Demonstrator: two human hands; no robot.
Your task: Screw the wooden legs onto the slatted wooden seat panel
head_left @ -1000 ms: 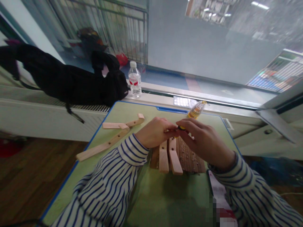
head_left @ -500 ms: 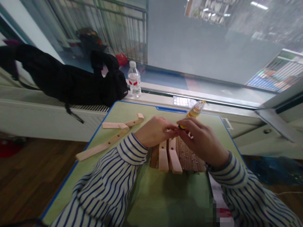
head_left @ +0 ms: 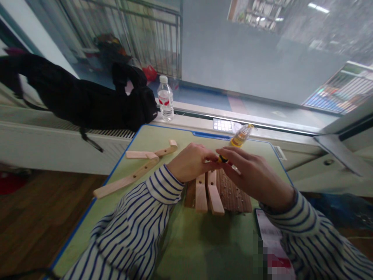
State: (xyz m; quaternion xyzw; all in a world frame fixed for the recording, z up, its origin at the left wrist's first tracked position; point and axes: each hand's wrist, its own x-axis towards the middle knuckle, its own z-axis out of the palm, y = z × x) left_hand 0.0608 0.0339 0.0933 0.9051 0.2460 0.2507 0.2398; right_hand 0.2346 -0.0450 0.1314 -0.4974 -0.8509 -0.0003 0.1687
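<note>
My right hand (head_left: 253, 173) is closed around a small screwdriver (head_left: 223, 158) with a yellow and black handle; its shaft and tip are hidden. Right beside it, my left hand (head_left: 192, 161) is bent with its fingertips pinched together near the screwdriver, and what they hold is hidden. Below both hands lies a brown wooden board (head_left: 236, 192) dotted with many small metal bits. Two pale wooden strips with holes, a left strip (head_left: 201, 196) and a right strip (head_left: 216, 198), extend over the board's near edge. Their far ends are covered by my hands.
More pale wooden pieces, including a long hooked strip (head_left: 128, 180), lie on the left of the green table (head_left: 180, 249). A clear bottle with a yellow base (head_left: 241, 136) stands at the back. A phone (head_left: 271, 233) lies near my right sleeve. A water bottle (head_left: 165, 99) and black bag (head_left: 101, 103) rest on the sill.
My right hand has turned a little and its wrist has shifted right and outward, uncovering more of the phone. The left hand stays nearly still.
</note>
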